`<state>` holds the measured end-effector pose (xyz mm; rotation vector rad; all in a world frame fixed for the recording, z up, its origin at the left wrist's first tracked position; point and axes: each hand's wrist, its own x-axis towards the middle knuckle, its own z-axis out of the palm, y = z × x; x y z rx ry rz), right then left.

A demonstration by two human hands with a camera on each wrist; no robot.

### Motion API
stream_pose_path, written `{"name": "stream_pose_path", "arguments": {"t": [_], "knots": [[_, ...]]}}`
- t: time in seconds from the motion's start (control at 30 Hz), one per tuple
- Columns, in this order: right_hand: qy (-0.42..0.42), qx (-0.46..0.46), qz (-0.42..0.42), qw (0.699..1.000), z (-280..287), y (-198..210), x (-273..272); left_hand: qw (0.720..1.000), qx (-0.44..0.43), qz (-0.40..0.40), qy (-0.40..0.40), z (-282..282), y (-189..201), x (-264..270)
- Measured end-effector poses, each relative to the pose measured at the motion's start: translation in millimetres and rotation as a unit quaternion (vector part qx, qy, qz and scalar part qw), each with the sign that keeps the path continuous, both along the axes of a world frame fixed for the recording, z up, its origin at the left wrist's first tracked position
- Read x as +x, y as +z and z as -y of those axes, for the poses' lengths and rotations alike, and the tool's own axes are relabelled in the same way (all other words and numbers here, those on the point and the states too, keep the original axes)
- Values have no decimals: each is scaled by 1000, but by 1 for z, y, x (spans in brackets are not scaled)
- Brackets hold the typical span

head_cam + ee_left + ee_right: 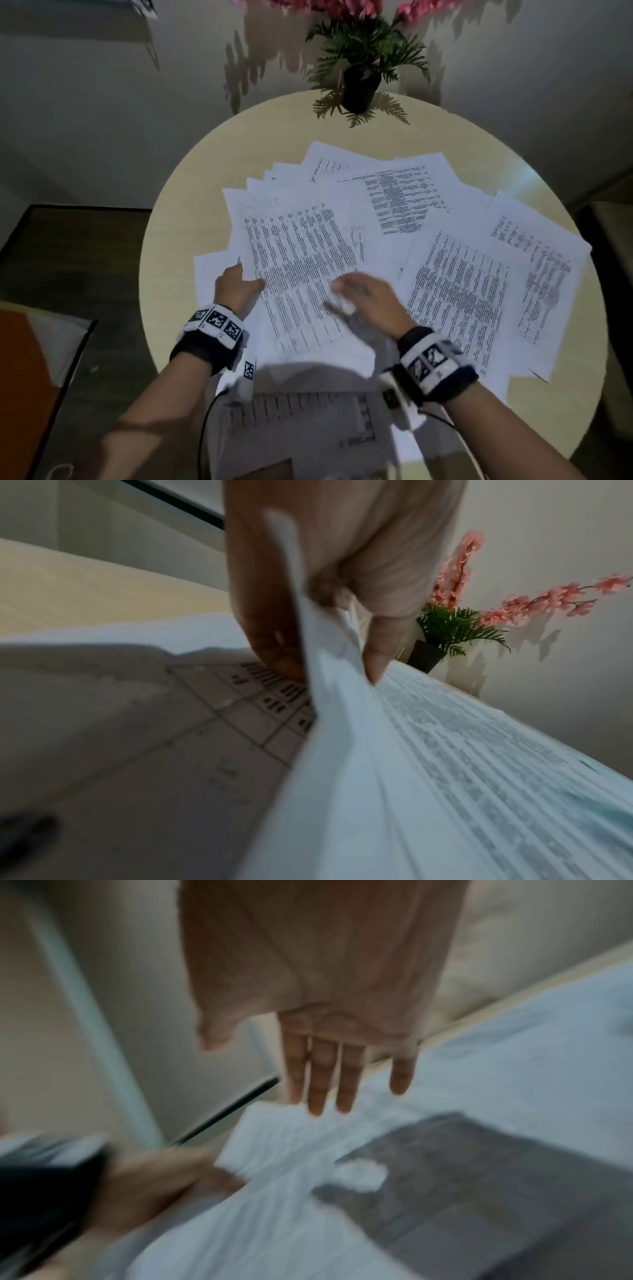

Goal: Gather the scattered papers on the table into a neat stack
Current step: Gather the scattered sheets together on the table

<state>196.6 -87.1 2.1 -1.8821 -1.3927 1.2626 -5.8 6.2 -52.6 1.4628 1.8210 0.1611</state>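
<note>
Nearest, at 6 o'clock on the counter (164,274): one sheet (294,421) lies in shadow between the wrists. Papers (455,284) fan out from centre to 3 o'clock, overlapping, nowhere near a stack. Light, floppy, slick on each other; best taken at the edges and squared, I'd say. Left hand (236,289) at 8 o'clock pinches the edge of a lifted bundle (394,764), thumb on top. Right hand (368,301): empty grip, fingers straight and spread, palm down over the centre; contact unclear. Plant (359,78) at 12.
</note>
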Motion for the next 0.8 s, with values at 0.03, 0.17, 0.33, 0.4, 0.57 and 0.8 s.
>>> {"name": "stream_pose_path", "arguments": {"t": [0.03, 0.17, 0.33, 0.4, 0.57, 0.8], "knots": [[-113, -3, 25, 993, -5, -3, 17, 1000, 11, -14, 5, -2, -3, -4], [-242, -154, 247, 925, -30, -36, 55, 998, 0, -64, -12, -6, -4, -15], [-196, -187, 186, 945, -54, -40, 12, 998, -6, -66, -12, -6, -7, -3], [-199, -144, 110, 963, -58, -38, -11, 999, -7, -38, 6, -5, -6, 0], [-44, 59, 219, 973, -46, -27, -65, 999, 3, 36, 40, -3, -2, -3], [-266, 209, 43, 940, -46, 27, -49, 993, 29, 73, 88, 6, 0, -14]]}}
